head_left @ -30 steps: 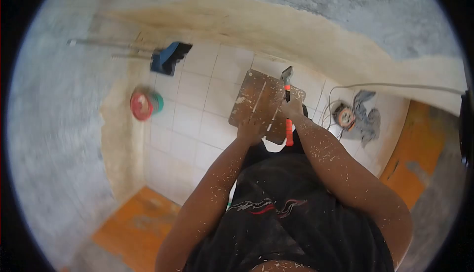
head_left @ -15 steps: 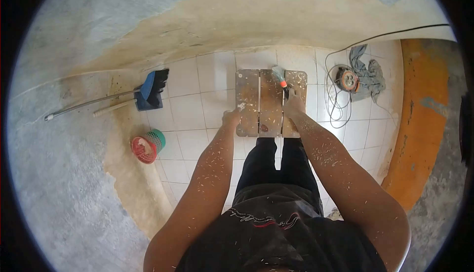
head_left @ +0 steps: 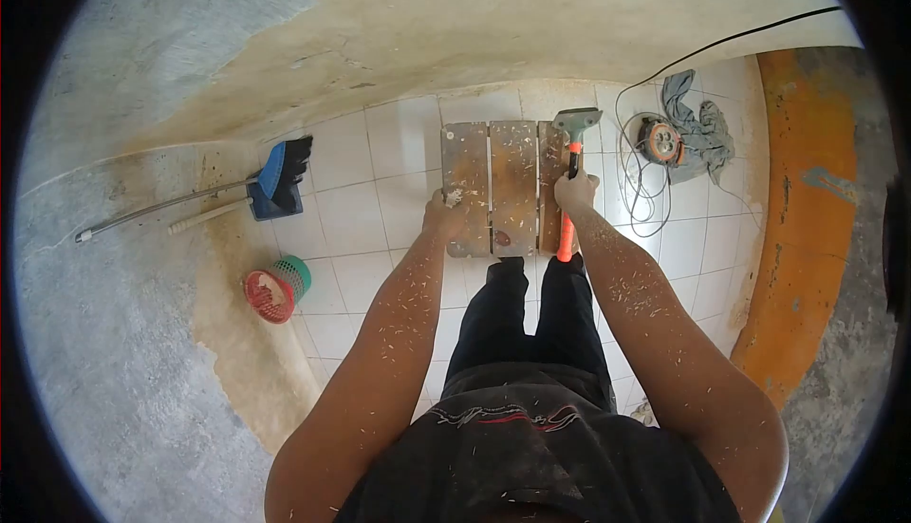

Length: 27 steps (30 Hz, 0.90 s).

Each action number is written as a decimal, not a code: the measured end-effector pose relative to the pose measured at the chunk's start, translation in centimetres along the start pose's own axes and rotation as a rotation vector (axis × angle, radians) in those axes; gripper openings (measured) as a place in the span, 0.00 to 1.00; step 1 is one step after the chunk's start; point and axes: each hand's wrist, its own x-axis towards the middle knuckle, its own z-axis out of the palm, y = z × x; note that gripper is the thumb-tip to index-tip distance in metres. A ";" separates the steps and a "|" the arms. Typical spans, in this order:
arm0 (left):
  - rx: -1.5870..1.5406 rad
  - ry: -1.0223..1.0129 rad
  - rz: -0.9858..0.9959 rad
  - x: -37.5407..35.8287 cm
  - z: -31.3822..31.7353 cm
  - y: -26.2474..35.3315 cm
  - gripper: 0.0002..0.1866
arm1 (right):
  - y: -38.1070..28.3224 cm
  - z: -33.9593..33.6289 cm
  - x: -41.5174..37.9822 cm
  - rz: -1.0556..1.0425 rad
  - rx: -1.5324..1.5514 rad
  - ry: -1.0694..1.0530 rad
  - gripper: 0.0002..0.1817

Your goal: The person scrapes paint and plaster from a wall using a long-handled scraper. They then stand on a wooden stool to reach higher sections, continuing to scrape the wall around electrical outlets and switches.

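Observation:
A small slatted wooden stool (head_left: 512, 177), its worn brown boards flecked with pale shavings, stands in front of my legs. My left hand (head_left: 441, 214) grips its left edge, thumb side near a little clump of shavings. Over the right-hand slat, my right hand (head_left: 576, 191) is closed round the black and orange handle of a scraper (head_left: 577, 126). The scraper's wide grey head points away from me, past the stool's far right corner. Its orange handle end sticks out below my fist. Shavings cling to both forearms.
On the left lie a blue broom (head_left: 285, 167) with a dustpan (head_left: 277, 202) and a red and green plastic basket (head_left: 275, 290). A cable reel (head_left: 660, 143) with loose cord and a grey cloth (head_left: 707, 134) are on the right, near an orange panel (head_left: 802, 219). A wall (head_left: 427, 39) rises ahead.
My right hand has swung the scraper rightward and upright, so its head and full handle now show. My left hand stays at the stool's left edge, and the view has shifted slightly.

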 end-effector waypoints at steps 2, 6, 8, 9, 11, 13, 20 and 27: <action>-0.011 0.028 0.037 1.1 0.5 -0.9 0.30 | -0.1 1.3 0.0 0.037 -0.140 0.209 0.17; -0.033 0.015 0.025 1.8 1.3 -1.3 0.29 | -1.3 0.5 -0.6 0.077 -0.279 0.279 0.19; -0.024 0.042 0.005 2.1 1.5 -0.7 0.27 | -0.4 -0.3 0.7 0.107 0.041 -0.003 0.21; -0.070 0.020 -0.051 3.2 2.1 -1.5 0.27 | 0.4 -0.1 1.4 0.104 0.042 0.002 0.21; -0.119 0.001 -0.100 3.7 2.1 -1.4 0.27 | 1.7 0.1 2.6 0.007 0.013 -0.056 0.21; -0.234 -0.070 -0.180 3.1 1.5 -0.4 0.30 | 1.4 -1.5 1.7 -0.022 0.006 -0.078 0.20; -0.334 -0.014 -0.242 0.3 2.7 5.1 0.37 | 2.7 -5.7 2.0 -0.042 0.041 -0.080 0.21; -0.425 -0.255 -0.192 2.3 7.8 10.3 0.38 | 5.5 -11.2 7.5 -0.005 0.008 -0.011 0.22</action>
